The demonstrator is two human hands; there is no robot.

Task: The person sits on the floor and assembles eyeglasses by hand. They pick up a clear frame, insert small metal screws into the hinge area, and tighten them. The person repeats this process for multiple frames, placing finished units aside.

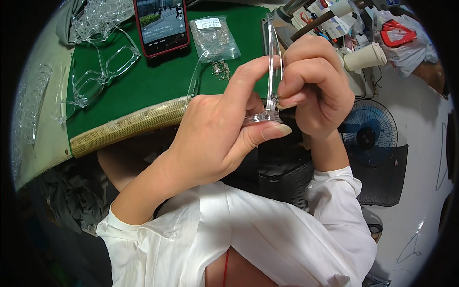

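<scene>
My left hand (210, 126) grips a clear plastic eyeglass frame (271, 76) above the table's near edge. Its thumb lies along the front piece, while one temple arm stands up past the index finger and the other hangs off to the left. At the hinge corner, my right hand (320, 86) is closed in a pinch against the frame. Whatever its fingertips hold is too small to tell. A pile of tiny metal parts (220, 70) lies beyond my left hand, beside a clear bag (214, 40) of similar parts.
Another pair of clear frames (103, 75) rests on the green mat (158, 79), with a heap of frames (103, 19) behind. A red-cased phone (161, 24) stands nearby. Gold trim (129, 125) edges the table. To the right are a cup (366, 57) and a blue fan (367, 136).
</scene>
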